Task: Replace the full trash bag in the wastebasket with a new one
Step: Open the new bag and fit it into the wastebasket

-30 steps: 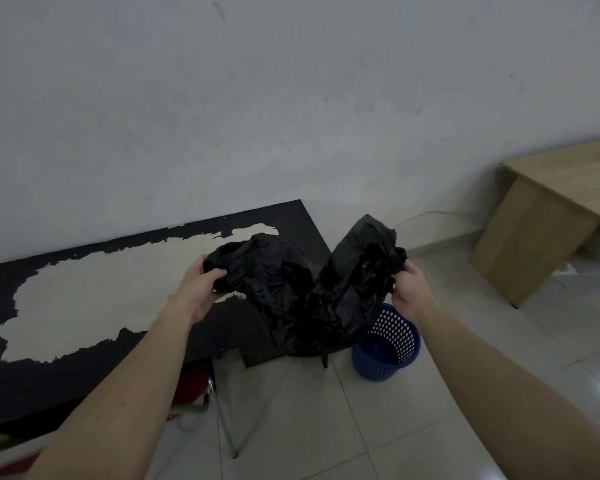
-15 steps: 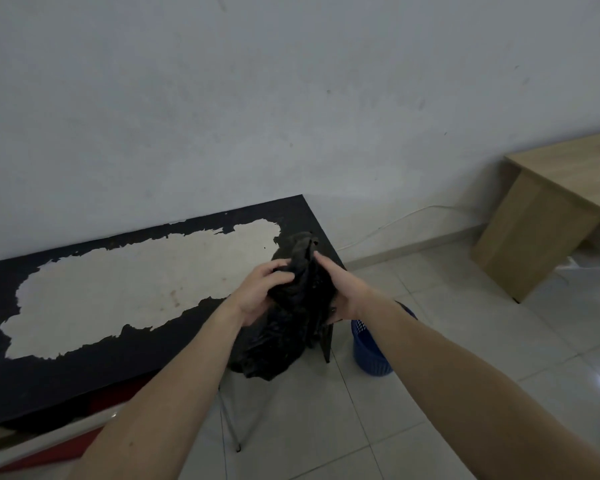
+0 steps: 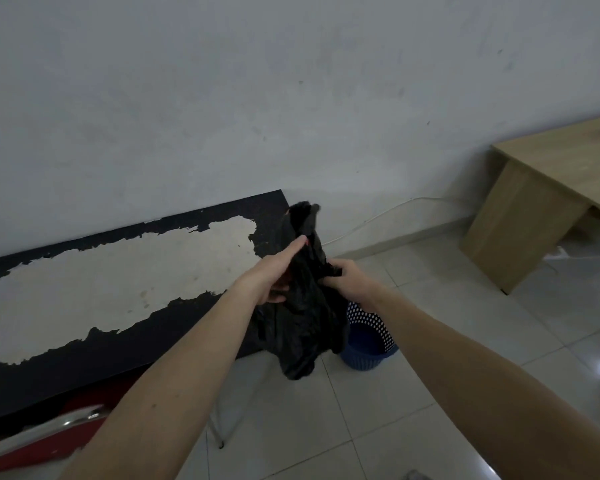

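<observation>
Now both hands [image 3: 274,271] [image 3: 349,280] around black trash bag [image 3: 302,327], above blue wastebasket [image 3: 371,348].

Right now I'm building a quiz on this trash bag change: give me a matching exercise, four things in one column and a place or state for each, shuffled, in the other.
Things:
1. crumpled black plastic trash bag
2. blue perforated plastic wastebasket
3. black table with peeling top
4. light wooden desk

Places or states:
A. standing far right by the wall
B. held up by the left hand and right hand
C. on the floor tiles, no liner visible
D. worn pale patch across its surface

Pairs: 1-B, 2-C, 3-D, 4-A
</observation>
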